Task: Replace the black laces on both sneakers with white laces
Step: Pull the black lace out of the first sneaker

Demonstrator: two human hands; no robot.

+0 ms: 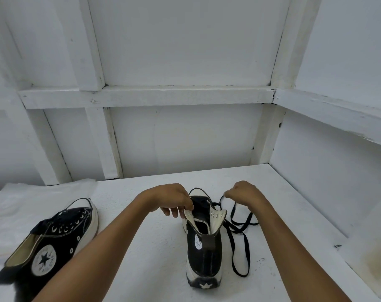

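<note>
Black high-top sneaker (203,249), eyelet flaps apart, black lace (237,228) alongside.

Left grip (174,198), right grip (242,192), both pinched

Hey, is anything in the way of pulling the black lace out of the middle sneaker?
Nothing visible. The right hand pinches the black lace, whose loose loops lie on the table right of the sneaker; the left hand holds the eyelet flap aside. The other sneaker lies far left.

Soft, even, cool light, faint shadows; wide-angle bending and blur toward the edges.
</note>
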